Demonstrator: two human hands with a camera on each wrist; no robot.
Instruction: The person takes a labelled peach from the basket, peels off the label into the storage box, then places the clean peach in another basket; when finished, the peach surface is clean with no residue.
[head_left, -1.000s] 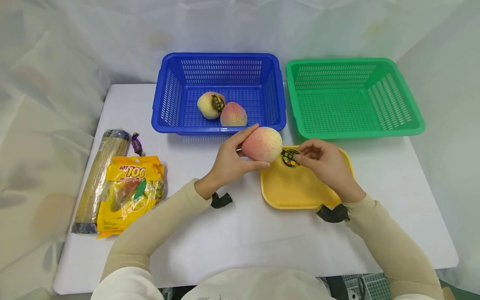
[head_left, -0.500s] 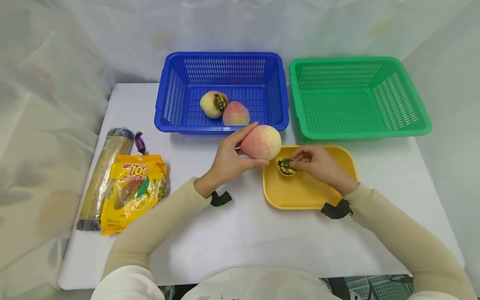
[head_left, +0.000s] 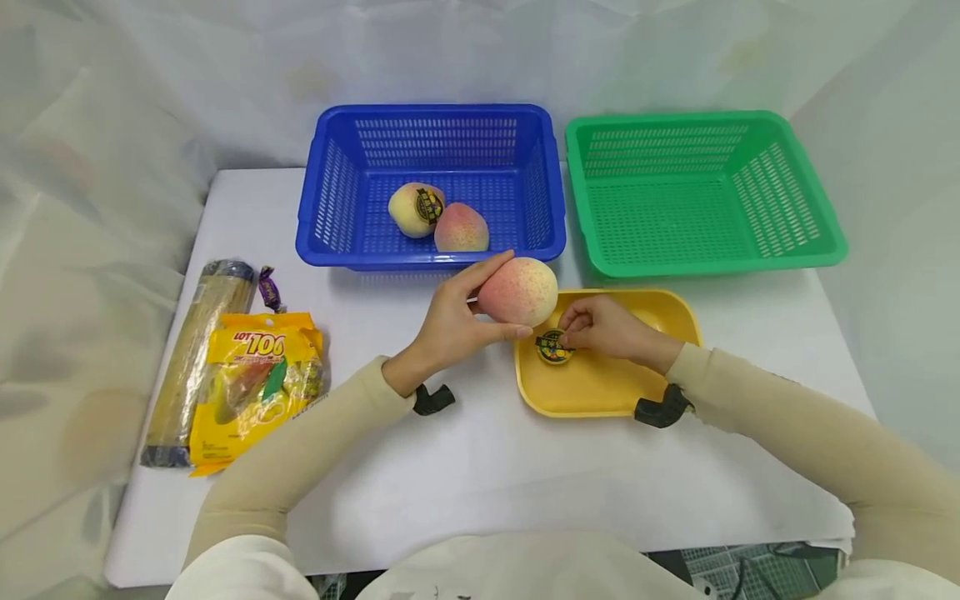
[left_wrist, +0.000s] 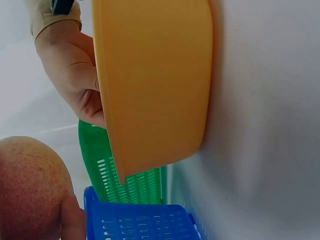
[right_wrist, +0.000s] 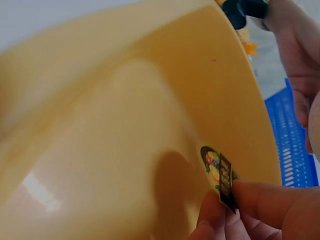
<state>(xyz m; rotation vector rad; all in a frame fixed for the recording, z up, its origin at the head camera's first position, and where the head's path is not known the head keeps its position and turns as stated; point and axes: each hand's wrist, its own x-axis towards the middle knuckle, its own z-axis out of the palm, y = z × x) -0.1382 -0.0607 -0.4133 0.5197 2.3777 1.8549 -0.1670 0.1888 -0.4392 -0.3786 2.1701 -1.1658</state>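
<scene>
In the head view my left hand [head_left: 447, 327] grips a pink and cream peach [head_left: 517, 292] between thumb and fingers, above the back left corner of a yellow tray [head_left: 600, 392]. My right hand [head_left: 611, 331] pinches a round black sticker [head_left: 553, 347] printed with colourful fruit. The sticker [right_wrist: 212, 165] appears over the tray's inner side in the right wrist view, held at its dark band by thumb and fingertips. The left wrist view has the peach [left_wrist: 30, 190] at lower left; the tray's outer wall [left_wrist: 155, 85] hides part of the right hand.
A blue basket [head_left: 431, 260] at the back holds two peaches [head_left: 461, 228], one with a similar sticker [head_left: 430, 206]. To its right stands a green basket [head_left: 708, 268]. On the left lie a yellow candy bag [head_left: 251, 392], a long clear-wrapped bundle [head_left: 195, 358] and a purple-wrapped candy [head_left: 269, 290].
My right hand has moved left and toward me over the tray, bringing the sticker from beside the peach to just below it. My left hand still holds the peach in nearly the same place.
</scene>
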